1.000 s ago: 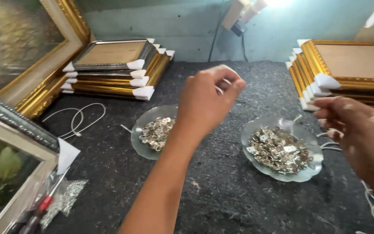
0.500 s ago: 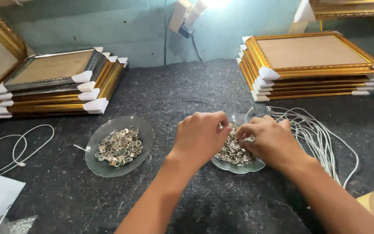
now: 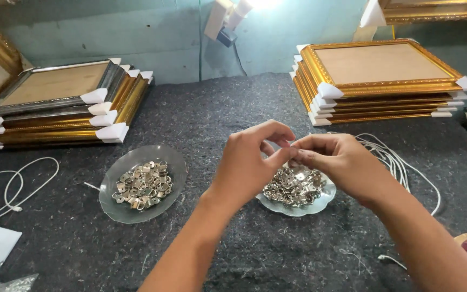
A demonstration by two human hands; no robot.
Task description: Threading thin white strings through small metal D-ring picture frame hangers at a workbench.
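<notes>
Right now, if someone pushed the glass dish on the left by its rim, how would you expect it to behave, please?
The glass dish would probably drag rather than glide, since it sits on rough grey felt. Being shallow and wide, it seems unlikely to tip. The small metal hangers heaped loosely in it would likely shift and rattle, and the thin glass rim looks chippable.

Two dishes of metal hangers — left dish [image 3: 141, 184], right dish [image 3: 298, 201] — lie between two frame stacks [image 3: 60, 105] [image 3: 379, 81] behind.
</notes>
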